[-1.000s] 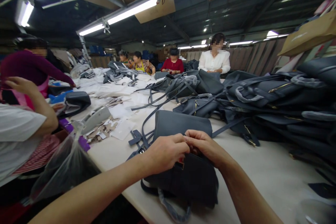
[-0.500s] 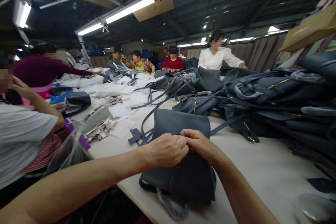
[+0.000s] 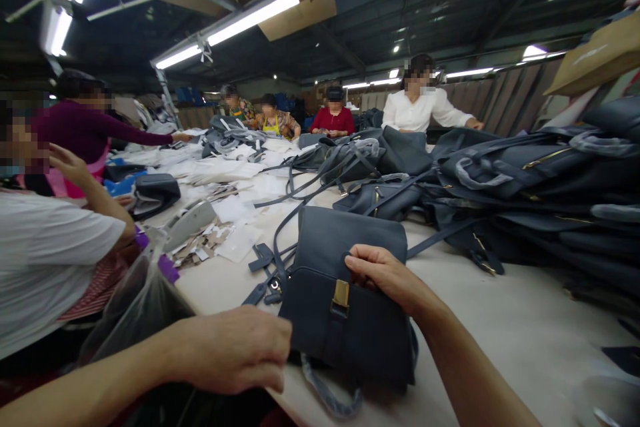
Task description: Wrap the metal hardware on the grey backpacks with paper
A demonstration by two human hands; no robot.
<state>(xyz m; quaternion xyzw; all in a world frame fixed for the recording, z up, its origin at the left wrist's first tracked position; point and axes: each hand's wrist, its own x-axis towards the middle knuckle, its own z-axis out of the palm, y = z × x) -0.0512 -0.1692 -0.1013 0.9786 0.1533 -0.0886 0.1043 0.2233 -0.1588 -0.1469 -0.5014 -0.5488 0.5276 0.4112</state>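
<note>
Dark blue leather handbags lie heaped along the right of a long pale counter, with a co-worker in a white blouse beyond them. Nearest the camera, one dark blue handbag rests on the counter directly ahead of the person, its long axis running left to right and its strap trailing toward the far side. The right hand is nearer to it, its fingers curled closed over the bag's top edge, gripping it. The left hand sits just off the bag's left side, its fingers loosely bent and holding nothing. A small gold clasp shows on the front flap, between the two hands.
</note>
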